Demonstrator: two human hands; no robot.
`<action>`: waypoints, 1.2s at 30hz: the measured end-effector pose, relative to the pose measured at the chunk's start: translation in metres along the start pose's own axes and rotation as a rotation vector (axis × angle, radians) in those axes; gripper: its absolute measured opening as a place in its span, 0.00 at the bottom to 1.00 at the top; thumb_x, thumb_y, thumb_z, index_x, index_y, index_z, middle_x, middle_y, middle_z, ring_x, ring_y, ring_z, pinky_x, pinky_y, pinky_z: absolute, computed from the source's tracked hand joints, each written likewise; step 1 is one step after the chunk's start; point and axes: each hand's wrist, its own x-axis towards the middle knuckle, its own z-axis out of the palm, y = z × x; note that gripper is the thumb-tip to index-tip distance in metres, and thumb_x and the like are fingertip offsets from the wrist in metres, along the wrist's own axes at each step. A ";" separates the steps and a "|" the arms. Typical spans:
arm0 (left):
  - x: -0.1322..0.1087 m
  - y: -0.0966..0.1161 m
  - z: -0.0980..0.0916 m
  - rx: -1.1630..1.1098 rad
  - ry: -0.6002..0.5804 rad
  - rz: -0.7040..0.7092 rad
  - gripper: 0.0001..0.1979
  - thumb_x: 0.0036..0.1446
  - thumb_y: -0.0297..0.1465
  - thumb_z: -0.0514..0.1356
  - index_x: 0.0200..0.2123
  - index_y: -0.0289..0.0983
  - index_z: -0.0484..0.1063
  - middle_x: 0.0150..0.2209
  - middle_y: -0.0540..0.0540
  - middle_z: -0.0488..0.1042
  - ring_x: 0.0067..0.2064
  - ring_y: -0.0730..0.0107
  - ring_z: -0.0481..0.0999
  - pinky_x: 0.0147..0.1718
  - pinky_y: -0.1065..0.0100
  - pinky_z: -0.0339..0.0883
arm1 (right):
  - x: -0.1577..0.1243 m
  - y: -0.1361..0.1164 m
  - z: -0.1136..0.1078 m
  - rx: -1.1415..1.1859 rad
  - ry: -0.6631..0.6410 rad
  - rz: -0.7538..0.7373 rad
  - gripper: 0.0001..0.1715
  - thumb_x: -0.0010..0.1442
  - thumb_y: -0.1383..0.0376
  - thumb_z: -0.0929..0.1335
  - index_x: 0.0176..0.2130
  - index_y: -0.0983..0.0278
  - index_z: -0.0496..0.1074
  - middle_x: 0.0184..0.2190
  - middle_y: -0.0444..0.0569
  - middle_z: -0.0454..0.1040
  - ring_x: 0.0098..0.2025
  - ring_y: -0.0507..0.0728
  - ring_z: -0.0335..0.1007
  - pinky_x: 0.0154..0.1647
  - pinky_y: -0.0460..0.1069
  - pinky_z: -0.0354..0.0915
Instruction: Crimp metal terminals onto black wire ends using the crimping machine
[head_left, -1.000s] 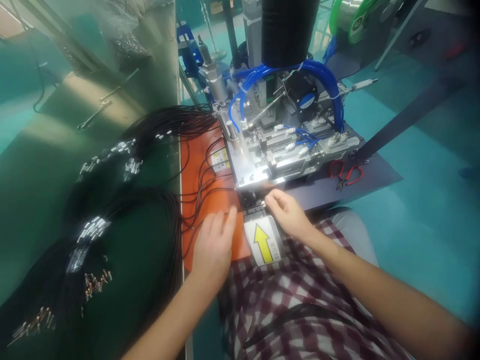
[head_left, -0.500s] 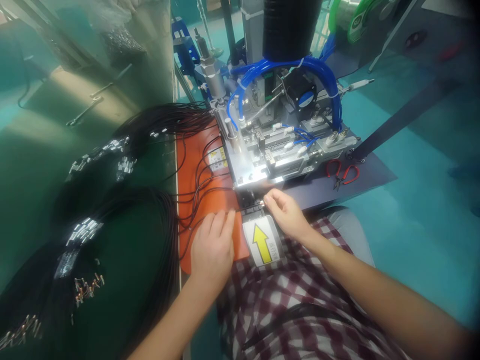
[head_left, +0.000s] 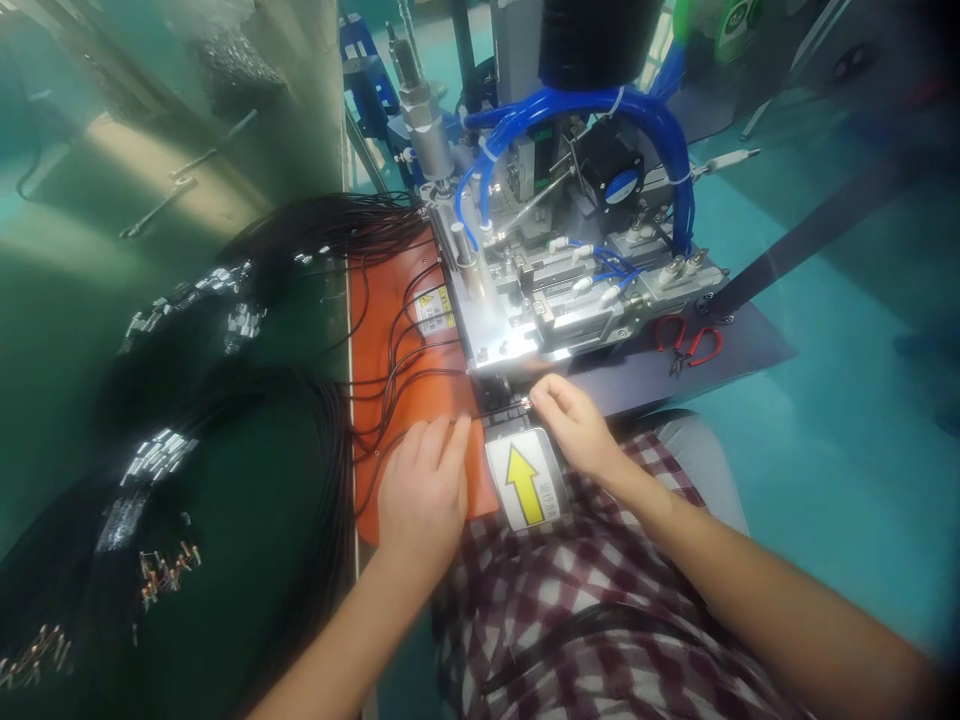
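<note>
Over the orange plate (head_left: pixel 442 395), my left hand (head_left: pixel 424 485) is closed on a thin black cable (head_left: pixel 491 412). The cable runs rightward from its fingertips along the machine's near edge. At its small shiny tip (head_left: pixel 527 402), my right hand (head_left: pixel 574 420) pinches the cable between thumb and forefinger. Just beyond my fingers stands the metal machine (head_left: pixel 510 340). A white label with a yellow arrow (head_left: pixel 523 485) lies below the cable on the machine's front. The fingertips of my left hand partly hide the cable.
Several black cables (head_left: pixel 390 375) cross the plate to the machine. Big cable bundles (head_left: pixel 307 385) with shiny ends spread over the dark green table (head_left: pixel 225 480) at left. Red-handled pliers (head_left: pixel 679 350) lie right of the machine. Thick blue hoses (head_left: pixel 570 100) arch above it.
The view has shifted slightly. Both hands stay in nearly the same place on the cable, and nothing has been let go.
</note>
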 end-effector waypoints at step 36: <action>-0.001 0.001 0.000 -0.071 -0.055 -0.077 0.19 0.60 0.22 0.51 0.51 0.31 0.72 0.43 0.36 0.75 0.46 0.54 0.72 0.44 0.56 0.71 | -0.088 0.052 -0.043 0.087 0.244 0.301 0.25 0.55 0.44 0.67 0.29 0.62 0.64 0.19 0.37 0.58 0.19 0.48 0.49 0.18 0.44 0.49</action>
